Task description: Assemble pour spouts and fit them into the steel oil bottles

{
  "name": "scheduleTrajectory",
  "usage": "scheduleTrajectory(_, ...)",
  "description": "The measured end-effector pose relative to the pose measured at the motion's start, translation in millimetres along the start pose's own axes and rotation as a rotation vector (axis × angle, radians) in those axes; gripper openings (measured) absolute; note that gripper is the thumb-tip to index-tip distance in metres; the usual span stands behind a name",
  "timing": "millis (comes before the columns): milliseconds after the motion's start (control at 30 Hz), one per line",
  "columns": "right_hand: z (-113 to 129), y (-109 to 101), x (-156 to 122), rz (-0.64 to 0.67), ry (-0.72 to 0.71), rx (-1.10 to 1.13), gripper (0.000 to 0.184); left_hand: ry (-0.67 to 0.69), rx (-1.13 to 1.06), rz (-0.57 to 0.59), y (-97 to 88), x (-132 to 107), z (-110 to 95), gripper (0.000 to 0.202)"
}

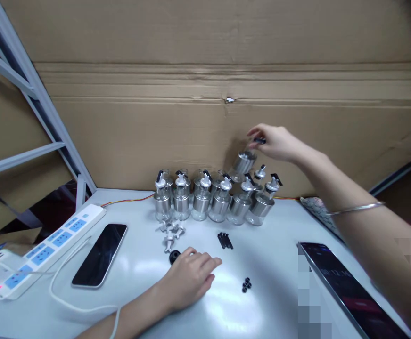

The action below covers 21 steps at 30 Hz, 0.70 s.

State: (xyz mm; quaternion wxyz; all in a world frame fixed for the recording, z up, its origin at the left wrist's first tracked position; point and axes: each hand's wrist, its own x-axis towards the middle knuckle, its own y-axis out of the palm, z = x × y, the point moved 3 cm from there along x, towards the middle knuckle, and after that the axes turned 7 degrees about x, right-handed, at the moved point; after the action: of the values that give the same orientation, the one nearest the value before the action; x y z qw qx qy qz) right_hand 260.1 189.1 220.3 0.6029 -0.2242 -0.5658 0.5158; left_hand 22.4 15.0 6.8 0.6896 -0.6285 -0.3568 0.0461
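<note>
My right hand [274, 141] reaches to the back row, its fingers closed around the top of a glass bottle with a metal sleeve [244, 162]. That bottle is tilted and raised above its neighbours; a small black piece shows at my fingers. My left hand [194, 278] lies palm down on the table, fingers loosely stretched, with nothing visible in it. Beside it is a round black part [174, 256]. Just beyond lie several grey-white plastic parts [170, 233] and several black strips [226, 240]. Several small black rings [247, 284] lie to its right.
Several sleeved bottles with white tops and black levers [201, 202] stand in two rows before the cardboard wall [149, 132]. A power strip [53, 249], white cable [81, 308] and phone [100, 255] lie left. Another phone [347, 287] is at the right.
</note>
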Motion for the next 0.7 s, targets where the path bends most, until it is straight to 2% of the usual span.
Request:
scheduleTrajectory(67, 12.3, -22.2, -8.2, -0.164, -0.036, 0.058, 0.041, -0.048, -0.065, -0.056, -4.5, 0.1, 2.2, 0.031)
scheduleTrajectory(167, 32.1, -49.5, -29.8, -0.592, -0.199, 0.303, 0.043, -0.118, -0.152, -0.212, -9.7, -1.1, 7.8, 0.041)
scheduleTrajectory(233, 44.2, -57.0, -46.6, -0.791, -0.337, 0.429, 0.039, -0.153, -0.195, -0.350, -11.5, -2.7, 12.1, 0.050)
scheduleTrajectory(300, 56.4, -56.2, -62.9, -0.896, -0.454, 0.509, 0.032, -0.150, -0.209, -0.487, -12.3, -4.2, 14.7, 0.059)
scheduleTrajectory(333, 62.5, -52.6, -70.4, -0.896, -0.482, 0.555, 0.027, -0.135, -0.202, -0.544, -12.6, -4.7, 15.2, 0.063)
scheduleTrajectory(400, 74.9, -38.8, -83.7, -0.771, -0.444, 0.661, 0.022, -0.089, -0.166, -0.621, -13.3, -5.2, 14.6, 0.070)
scheduleTrajectory(467, 87.4, -19.5, -99.1, -0.605, -0.398, 0.814, 0.023, -0.045, -0.127, -0.639, -14.2, -5.3, 13.4, 0.076)
scheduleTrajectory(600, 103.3, 25.5, -128.4, -0.230, -0.152, 1.043, 0.024, -0.029, -0.121, -0.503, -14.4, -5.8, 15.6, 0.079)
scheduleTrajectory(700, 107.2, 50.9, -142.6, -0.075, -0.078, 1.153, 0.023, -0.013, -0.176, -0.391, -14.8, -6.6, 18.3, 0.067)
